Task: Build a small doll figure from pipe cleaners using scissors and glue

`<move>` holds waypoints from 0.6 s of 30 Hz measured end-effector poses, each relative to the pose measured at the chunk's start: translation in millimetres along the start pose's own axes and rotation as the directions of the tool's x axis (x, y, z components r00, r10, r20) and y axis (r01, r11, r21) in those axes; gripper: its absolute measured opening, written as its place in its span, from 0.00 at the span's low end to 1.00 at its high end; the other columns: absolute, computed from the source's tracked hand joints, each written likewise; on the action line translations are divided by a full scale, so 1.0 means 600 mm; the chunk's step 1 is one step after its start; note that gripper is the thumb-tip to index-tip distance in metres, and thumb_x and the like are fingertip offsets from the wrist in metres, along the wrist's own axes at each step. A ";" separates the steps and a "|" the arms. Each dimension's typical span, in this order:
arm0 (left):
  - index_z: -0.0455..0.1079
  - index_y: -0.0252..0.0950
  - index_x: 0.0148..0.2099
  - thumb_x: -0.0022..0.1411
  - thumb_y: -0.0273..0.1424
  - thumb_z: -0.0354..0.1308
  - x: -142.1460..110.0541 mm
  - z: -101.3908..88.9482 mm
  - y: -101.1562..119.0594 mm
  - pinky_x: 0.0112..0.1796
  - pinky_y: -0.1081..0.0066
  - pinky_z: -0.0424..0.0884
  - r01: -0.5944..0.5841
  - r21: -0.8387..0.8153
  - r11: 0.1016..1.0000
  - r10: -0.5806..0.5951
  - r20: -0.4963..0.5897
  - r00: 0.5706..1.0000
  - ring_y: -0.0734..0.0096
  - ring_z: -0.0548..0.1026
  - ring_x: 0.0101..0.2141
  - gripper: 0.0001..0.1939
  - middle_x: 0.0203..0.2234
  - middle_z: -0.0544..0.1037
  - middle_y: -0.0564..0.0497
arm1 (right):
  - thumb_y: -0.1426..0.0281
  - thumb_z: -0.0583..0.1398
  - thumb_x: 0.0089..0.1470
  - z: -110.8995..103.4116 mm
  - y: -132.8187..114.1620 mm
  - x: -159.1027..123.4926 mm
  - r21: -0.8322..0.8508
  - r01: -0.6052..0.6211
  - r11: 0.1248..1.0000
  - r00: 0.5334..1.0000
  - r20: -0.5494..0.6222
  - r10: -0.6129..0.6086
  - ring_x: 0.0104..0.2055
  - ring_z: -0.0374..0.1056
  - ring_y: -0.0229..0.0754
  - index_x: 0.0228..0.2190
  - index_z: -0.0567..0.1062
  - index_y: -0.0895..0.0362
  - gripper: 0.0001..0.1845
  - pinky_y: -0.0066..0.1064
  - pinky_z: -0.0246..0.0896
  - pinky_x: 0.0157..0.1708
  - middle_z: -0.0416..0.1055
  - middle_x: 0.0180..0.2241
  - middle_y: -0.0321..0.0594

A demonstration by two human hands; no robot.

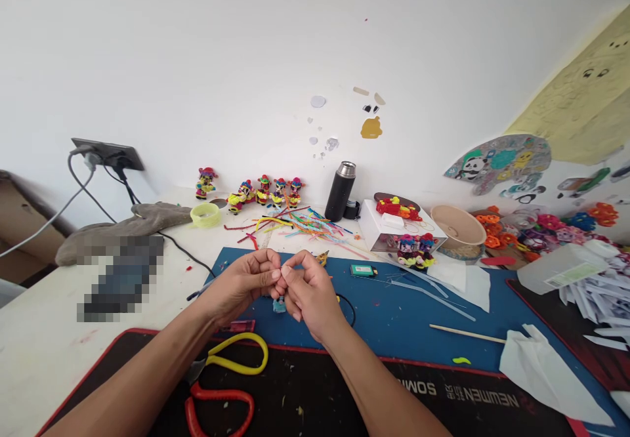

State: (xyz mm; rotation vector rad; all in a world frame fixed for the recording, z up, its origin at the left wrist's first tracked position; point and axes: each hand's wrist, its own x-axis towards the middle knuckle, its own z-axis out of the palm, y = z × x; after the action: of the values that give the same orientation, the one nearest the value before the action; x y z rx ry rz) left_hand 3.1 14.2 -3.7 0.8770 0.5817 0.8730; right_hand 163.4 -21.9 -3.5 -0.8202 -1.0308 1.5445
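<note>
Over the blue mat [388, 315], my left hand [249, 283] and my right hand [312, 292] meet, thumbs and fingertips pinched together at one spot. Whatever sits between the fingertips is too small and too covered to name. Just below them a small light-blue fuzzy piece [279, 304] shows, partly hidden by the fingers; I cannot tell whether it is held or lies on the mat. Scissors [239, 365] with one yellow and one red handle lie on the black mat [295, 397] under my left forearm, which hides part of the blades.
Behind the hands lie many coloured pipe cleaners [315, 224], with several small fuzzy figures [263, 191] by the wall. A black thermos [340, 191] stands near a white box [374, 233]. To the right are a wooden stick [465, 333], a white tissue [541, 371] and a plastic bottle [561, 266].
</note>
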 end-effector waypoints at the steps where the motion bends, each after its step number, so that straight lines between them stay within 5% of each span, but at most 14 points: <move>1: 0.75 0.32 0.34 0.52 0.29 0.79 0.000 0.000 0.000 0.27 0.79 0.76 -0.001 0.004 1.000 0.001 -0.004 1.000 0.73 0.80 0.25 0.15 0.24 0.82 0.49 | 0.53 0.67 0.56 0.000 0.001 0.000 0.000 -0.001 1.000 1.000 -0.003 0.001 0.10 0.49 0.27 0.35 0.66 0.54 0.21 0.19 0.44 0.09 0.67 0.17 0.23; 18: 0.74 0.32 0.35 0.53 0.29 0.78 0.003 -0.006 -0.005 0.26 0.78 0.76 0.001 0.007 1.000 -0.001 -0.005 1.000 0.72 0.80 0.24 0.15 0.23 0.82 0.49 | 0.54 0.67 0.56 -0.002 0.011 0.003 -0.008 0.004 1.000 1.000 -0.012 -0.004 0.09 0.49 0.27 0.35 0.64 0.53 0.21 0.19 0.44 0.08 0.68 0.18 0.23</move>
State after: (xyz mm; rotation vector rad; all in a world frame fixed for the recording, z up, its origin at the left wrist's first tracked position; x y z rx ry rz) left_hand 3.0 16.1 -8.4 0.8812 0.5902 0.8727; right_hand 161.5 -20.1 -10.3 -0.8318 -1.0296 1.5311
